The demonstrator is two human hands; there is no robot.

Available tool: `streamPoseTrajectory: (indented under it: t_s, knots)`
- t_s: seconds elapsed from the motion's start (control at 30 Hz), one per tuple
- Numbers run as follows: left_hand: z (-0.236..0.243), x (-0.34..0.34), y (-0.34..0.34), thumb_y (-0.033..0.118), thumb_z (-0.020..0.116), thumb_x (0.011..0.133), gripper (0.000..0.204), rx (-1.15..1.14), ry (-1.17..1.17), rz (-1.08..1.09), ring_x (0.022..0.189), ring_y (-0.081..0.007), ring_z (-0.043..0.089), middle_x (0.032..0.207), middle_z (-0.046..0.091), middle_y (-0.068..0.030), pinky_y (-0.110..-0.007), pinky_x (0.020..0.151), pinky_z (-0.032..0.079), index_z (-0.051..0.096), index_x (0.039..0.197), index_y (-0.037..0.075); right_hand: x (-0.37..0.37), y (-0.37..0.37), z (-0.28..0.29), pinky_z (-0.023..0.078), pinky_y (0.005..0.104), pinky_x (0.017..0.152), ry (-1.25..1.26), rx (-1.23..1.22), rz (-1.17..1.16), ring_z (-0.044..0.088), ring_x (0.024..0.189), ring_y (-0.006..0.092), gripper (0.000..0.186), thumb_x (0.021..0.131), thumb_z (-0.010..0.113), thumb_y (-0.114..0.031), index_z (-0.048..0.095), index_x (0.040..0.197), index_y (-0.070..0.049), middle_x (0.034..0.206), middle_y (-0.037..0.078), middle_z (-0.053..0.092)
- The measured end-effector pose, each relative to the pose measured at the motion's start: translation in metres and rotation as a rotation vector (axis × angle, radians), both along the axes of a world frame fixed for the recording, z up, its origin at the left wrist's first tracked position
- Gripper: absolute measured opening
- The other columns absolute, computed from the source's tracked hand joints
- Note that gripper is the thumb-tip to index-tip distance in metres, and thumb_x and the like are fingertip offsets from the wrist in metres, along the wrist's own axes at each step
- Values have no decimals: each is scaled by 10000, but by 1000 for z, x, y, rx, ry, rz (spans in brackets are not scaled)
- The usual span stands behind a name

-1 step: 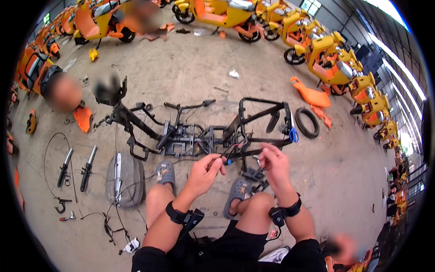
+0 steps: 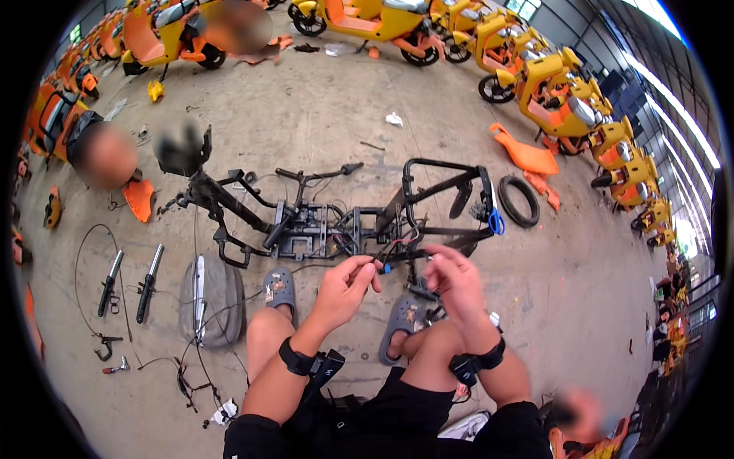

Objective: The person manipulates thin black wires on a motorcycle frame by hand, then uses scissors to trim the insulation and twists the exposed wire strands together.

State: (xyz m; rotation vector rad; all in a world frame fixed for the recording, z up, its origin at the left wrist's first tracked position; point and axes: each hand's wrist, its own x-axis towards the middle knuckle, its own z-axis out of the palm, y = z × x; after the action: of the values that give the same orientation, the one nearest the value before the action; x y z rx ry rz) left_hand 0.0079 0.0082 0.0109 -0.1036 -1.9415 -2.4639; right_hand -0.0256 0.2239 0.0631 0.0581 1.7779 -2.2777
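A black scooter frame [image 2: 336, 232] lies on the floor in front of me, with thin wires coming out of its rear part. At the frame's near side, my left hand [image 2: 345, 292] is closed in a pinch on a black cable [image 2: 376, 261]. A blue connector [image 2: 386, 268] hangs just right of those fingertips. To its right is my right hand [image 2: 456, 281], raised, its thumb and fingers drawn together. What those fingers hold, if anything, is too small to make out. Blue-handled scissors [image 2: 496, 222] hang at the frame's rear corner.
A black tyre [image 2: 518, 202] and an orange panel [image 2: 526, 151] lie at right. On the left are two fork tubes [image 2: 150, 284], a grey rounded part [image 2: 211, 302] and a ratchet-like tool [image 2: 115, 366]. Yellow scooters [image 2: 367, 23] line the far side. Other people, blurred, are at the left.
My right hand has shifted slightly left, toward the left hand, and its fingers have curled in more. My left hand keeps its pinch in nearly the same place.
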Motion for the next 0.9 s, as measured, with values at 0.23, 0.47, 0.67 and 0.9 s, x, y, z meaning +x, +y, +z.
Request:
streamPoseTrajectory:
  t_s: [0.23,0.47,0.67,0.9]
  knots:
    - [8,6,1,76,612,947,196,-37,8,1,734,-71,634,807,705,-54,-212,621,487,675,1088,-46,17,-53,-31,444,212,624,151,-157,-109,554,669,70,288,952,632,-141,624,1194,16,888,57,674]
    - [3,13,6,34,666,883,182,-353,227,83,678,-116,677,836,736,-108,-238,585,514,705,1054,-16,27,-50,-44,459,205,621,186,3,-131,558,663,63,202,935,645,-98,670,1081,39,887,62,680]
    - [3,15,8,24,694,853,165,-464,339,139,632,-131,674,828,731,-122,-245,557,515,721,1012,-8,23,-45,-46,455,217,625,194,-5,-72,560,670,71,181,940,611,-67,670,1046,68,839,44,649]
    - [-3,17,7,77,710,873,140,-293,177,26,602,-92,650,801,734,-84,-219,521,495,725,974,-19,17,-43,-51,447,225,635,210,-75,6,558,681,80,190,943,595,-68,669,1058,65,802,36,638]
